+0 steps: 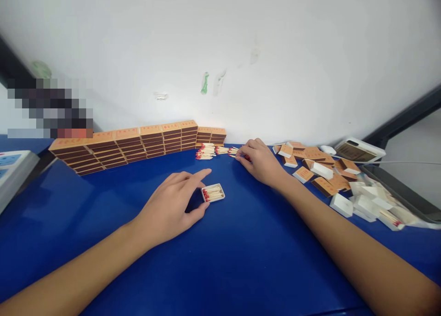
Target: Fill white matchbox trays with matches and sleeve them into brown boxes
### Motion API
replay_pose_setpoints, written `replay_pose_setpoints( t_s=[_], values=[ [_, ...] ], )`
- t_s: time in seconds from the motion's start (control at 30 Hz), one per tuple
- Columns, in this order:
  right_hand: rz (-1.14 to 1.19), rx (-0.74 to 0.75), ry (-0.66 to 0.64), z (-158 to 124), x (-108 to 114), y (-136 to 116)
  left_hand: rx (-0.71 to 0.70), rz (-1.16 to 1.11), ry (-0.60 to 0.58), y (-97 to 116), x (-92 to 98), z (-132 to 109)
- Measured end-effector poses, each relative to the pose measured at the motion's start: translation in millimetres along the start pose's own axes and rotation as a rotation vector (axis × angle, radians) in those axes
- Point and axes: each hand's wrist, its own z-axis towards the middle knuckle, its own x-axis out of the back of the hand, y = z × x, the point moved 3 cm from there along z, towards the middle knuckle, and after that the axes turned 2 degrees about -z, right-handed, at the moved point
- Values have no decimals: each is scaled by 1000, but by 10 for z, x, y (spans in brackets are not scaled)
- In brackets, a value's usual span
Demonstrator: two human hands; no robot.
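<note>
A small white matchbox tray with red-tipped matches lying in it rests on the blue table. My left hand is beside it, thumb and fingers spread around its left end; whether they touch it is hard to tell. Farther back, loose matches lie in a heap, with more strung out to the right. My right hand is at the right end of these, fingers curled down and pinched, with red match heads showing between them. How many matches it holds is hidden.
Stacked closed matchboxes form a row along the white wall. At right lie scattered matchbox sleeves, white trays, a phone and a dark tray. A white box stands at far left.
</note>
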Motion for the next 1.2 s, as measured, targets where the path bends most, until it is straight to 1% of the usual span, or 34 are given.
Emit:
replay_pose_setpoints(
  t_s=[0.27, 0.43, 0.73, 0.83, 0.9, 0.97, 1.07, 1.13, 1.2],
  values=[
    [55, -9, -28, 14, -9, -37, 0, -10, -12, 9, 6, 9],
    [68, -24, -10, 31, -14, -61, 12, -7, -15, -1, 0, 21],
    [70, -72, 0, 52, -90, -6, 3, -11, -7, 6, 19, 12],
    [84, -62, -20, 59, -105, 16, 13, -9, -13, 0, 12, 13],
    [98, -47, -26, 64, -75, -12, 14, -8, -12, 1, 12, 16],
    [143, -49, -4, 65, 10, -105, 13, -7, -10, 5, 17, 18],
    [262, -24, 8, 42, 211, -403, 7, -9, 0, 9, 27, 21],
    [313, 53, -40, 8, 335, -668, 4, -14, 9, 6, 29, 24],
    [313, 133, -94, -31, 413, -903, 3, -15, 17, 0, 23, 27]
  ],
)
